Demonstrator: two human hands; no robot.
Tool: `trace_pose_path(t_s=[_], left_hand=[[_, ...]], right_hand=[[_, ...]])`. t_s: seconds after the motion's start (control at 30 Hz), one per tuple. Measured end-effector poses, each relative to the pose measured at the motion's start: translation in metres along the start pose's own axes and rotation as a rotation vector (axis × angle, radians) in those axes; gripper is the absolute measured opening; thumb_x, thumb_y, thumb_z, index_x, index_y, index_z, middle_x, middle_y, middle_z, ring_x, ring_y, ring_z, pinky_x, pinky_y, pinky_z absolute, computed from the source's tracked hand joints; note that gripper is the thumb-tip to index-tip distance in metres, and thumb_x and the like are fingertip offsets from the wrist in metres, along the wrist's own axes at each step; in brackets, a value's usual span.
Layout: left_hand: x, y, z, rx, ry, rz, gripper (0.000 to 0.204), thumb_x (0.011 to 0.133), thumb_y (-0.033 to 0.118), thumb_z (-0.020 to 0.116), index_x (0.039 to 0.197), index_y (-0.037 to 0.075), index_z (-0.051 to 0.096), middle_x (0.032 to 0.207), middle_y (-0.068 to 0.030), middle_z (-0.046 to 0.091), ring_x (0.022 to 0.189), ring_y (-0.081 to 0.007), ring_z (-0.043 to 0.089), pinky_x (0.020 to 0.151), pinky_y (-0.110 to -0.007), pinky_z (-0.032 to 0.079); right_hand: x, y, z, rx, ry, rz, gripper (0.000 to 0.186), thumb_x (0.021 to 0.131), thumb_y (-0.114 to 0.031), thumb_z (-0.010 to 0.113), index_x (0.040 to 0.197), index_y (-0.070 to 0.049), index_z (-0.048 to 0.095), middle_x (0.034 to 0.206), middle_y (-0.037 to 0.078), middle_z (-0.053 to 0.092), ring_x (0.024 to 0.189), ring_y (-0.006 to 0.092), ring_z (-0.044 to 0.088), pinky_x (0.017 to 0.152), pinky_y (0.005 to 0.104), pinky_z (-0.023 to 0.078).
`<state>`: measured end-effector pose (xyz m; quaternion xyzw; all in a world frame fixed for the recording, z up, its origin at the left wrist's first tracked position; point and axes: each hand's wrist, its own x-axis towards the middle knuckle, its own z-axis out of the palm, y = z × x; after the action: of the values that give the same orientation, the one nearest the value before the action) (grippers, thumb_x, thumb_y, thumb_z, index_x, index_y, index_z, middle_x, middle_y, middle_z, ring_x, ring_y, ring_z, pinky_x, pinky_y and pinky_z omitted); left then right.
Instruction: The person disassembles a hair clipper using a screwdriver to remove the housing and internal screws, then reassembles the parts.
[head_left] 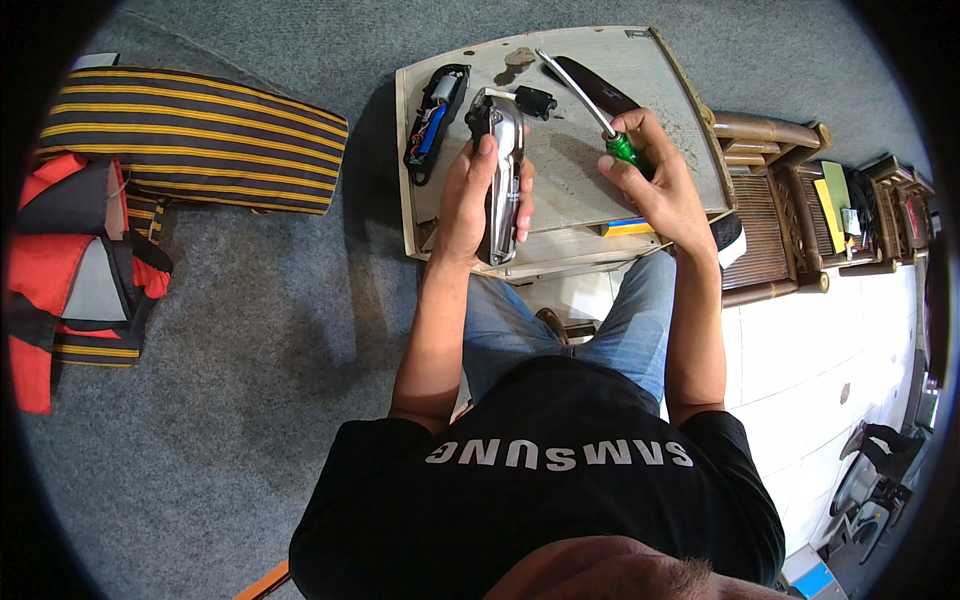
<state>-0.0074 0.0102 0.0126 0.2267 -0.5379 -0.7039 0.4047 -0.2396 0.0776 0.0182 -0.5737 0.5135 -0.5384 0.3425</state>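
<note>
My left hand is wrapped round a silver and black hair clipper, held upright over the near left part of a small wooden table. In my right hand is a screwdriver with a green handle, its long metal shaft slanting up and left. An opened dark housing, showing a blue battery and a silver motor, lies at the table's left side. Just beyond the clipper's top is a small black part. Behind the screwdriver shaft rests a long dark curved cover.
Dark crumbs and a stain mark the tabletop. A blue and yellow object sits at its near edge. Bamboo furniture stands close on the right. To the left, a striped cushion and red-black cloth lie on grey carpet.
</note>
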Motion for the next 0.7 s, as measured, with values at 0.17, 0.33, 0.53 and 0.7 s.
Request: trace_pose_path(t_s=[0.17, 0.33, 0.53, 0.7], left_hand=[[0.003, -0.002, -0.001, -0.092, 0.011, -0.016, 0.08, 0.109, 0.065, 0.036, 0.148, -0.004, 0.045, 0.086, -0.0108, 0.061, 0.051, -0.0141, 0.06, 0.041, -0.028, 0.053], [0.006, -0.004, -0.006, -0.284, 0.003, -0.026, 0.081, 0.108, 0.065, 0.037, 0.148, -0.005, 0.047, 0.094, -0.0117, 0.062, 0.056, -0.0165, 0.062, 0.04, -0.03, 0.056], [0.006, -0.002, -0.01, -0.32, -0.058, -0.072, 0.081, 0.106, 0.066, 0.033, 0.146, -0.004, 0.05, 0.085, -0.0068, 0.062, 0.053, -0.0148, 0.063, 0.04, -0.031, 0.057], [0.006, -0.003, -0.013, -0.331, -0.1, -0.064, 0.084, 0.106, 0.066, 0.031, 0.146, -0.005, 0.049, 0.082, -0.0068, 0.06, 0.051, -0.0152, 0.064, 0.039, -0.031, 0.056]], right_hand=[[0.0, -0.002, 0.0, 0.011, -0.004, 0.009, 0.029, 0.093, -0.012, 0.074, 0.115, -0.004, 0.056, 0.087, -0.003, 0.054, 0.084, 0.007, 0.048, 0.075, 0.0244, 0.04], [0.0, -0.002, 0.0, 0.007, -0.007, -0.006, 0.03, 0.093, -0.011, 0.074, 0.115, -0.004, 0.056, 0.087, -0.003, 0.054, 0.084, 0.0071, 0.048, 0.076, 0.0247, 0.041], [0.0, 0.001, 0.0, 0.004, 0.002, -0.026, 0.03, 0.092, -0.012, 0.074, 0.115, -0.004, 0.056, 0.087, -0.003, 0.054, 0.084, 0.0075, 0.048, 0.076, 0.025, 0.04], [0.0, 0.0, 0.0, -0.003, 0.007, -0.002, 0.03, 0.092, -0.013, 0.074, 0.114, -0.004, 0.057, 0.085, -0.003, 0.053, 0.083, 0.0075, 0.048, 0.075, 0.0249, 0.04]])
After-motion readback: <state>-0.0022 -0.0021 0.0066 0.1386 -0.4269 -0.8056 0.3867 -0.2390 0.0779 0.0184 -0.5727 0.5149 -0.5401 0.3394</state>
